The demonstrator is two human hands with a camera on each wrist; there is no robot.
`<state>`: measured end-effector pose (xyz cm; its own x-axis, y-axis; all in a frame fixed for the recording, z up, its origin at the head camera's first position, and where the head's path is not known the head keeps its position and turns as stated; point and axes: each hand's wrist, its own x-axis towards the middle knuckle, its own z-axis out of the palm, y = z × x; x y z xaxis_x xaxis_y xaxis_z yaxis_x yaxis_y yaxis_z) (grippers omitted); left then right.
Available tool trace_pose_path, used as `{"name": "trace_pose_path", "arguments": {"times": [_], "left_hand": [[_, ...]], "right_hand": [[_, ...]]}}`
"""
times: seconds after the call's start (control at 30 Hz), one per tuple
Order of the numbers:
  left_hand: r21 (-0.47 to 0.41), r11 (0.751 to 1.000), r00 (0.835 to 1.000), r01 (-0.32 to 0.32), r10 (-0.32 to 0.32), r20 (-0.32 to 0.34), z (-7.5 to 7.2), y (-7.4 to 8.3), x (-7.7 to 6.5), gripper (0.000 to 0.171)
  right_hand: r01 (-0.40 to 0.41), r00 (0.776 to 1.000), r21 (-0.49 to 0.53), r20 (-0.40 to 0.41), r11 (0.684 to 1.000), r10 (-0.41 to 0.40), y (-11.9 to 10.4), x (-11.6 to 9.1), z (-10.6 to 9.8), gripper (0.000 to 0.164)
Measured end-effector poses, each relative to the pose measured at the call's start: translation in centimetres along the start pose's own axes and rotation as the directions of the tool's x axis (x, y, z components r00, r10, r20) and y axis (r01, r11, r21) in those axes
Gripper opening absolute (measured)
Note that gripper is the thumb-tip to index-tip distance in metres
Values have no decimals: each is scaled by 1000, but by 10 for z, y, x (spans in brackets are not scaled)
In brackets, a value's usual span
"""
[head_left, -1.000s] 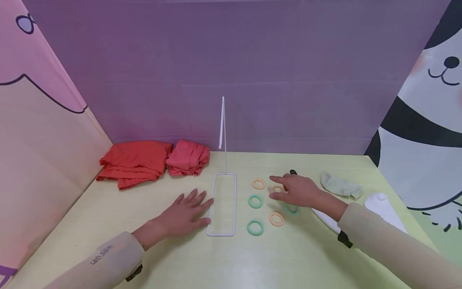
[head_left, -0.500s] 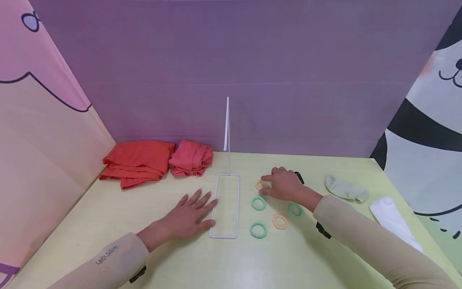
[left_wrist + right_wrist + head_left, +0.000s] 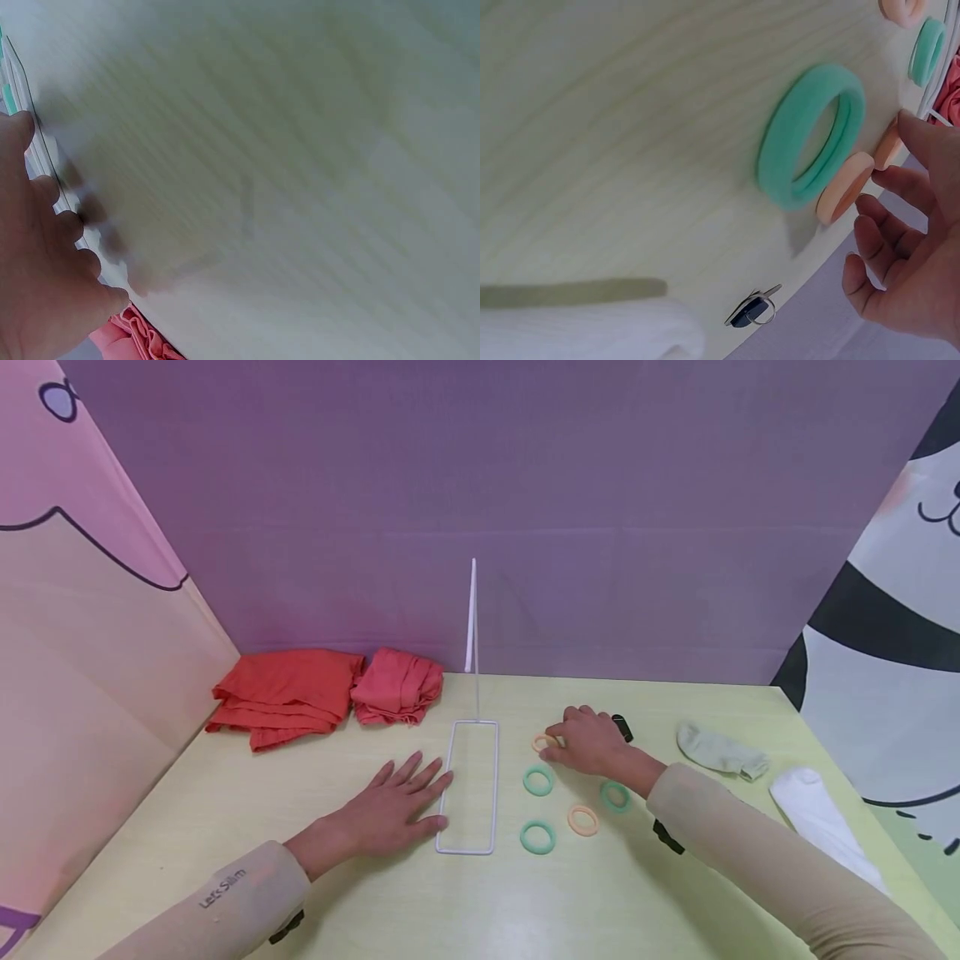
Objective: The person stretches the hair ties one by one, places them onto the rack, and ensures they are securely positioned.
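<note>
Peach-coloured, a ring (image 3: pixel 887 145) toward the far edge of the table (image 3: pixel 375 906) is pinched in the fingers of our right hand (image 3: pixel 588 742), so we judge this the pick-up, calling next for a lift, while our left hand (image 3: pixel 386 814), fingers spread, touches the white stand (image 3: pixel 470 635).

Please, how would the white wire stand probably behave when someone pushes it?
The white wire stand is probably light, given its thin rods. It looks stiff: the rods run straight. Its tall upright may make it tip.
</note>
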<state>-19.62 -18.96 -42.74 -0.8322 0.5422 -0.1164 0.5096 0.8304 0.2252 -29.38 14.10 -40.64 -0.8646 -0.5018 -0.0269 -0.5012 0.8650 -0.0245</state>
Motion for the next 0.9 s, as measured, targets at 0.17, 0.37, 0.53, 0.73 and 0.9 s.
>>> {"name": "trace_pose_path", "arguments": {"times": [0.17,0.37,0.53,0.73,0.9], "left_hand": [[6,1000,1000,-4,4,3,1,-1,0,71],[15,1000,1000,-11,11,19,1,-2,2,71],[24,999,999,-25,24,21,2,-3,4,72],[19,999,999,-34,33,25,3,-5,4,72],[9,999,999,-38,38,29,4,-7,3,72]], "right_hand": [[13,999,18,-36,1000,-13,-1,0,3,37],[28,992,-1,-120,1000,-28,-2,-3,9,33],[70,954,54,-295,996,-51,-3,-9,2,27],[158,863,112,-499,981,-82,-13,-26,-26,23],[262,732,63,-663,963,-155,-30,-43,-53,23]]}}
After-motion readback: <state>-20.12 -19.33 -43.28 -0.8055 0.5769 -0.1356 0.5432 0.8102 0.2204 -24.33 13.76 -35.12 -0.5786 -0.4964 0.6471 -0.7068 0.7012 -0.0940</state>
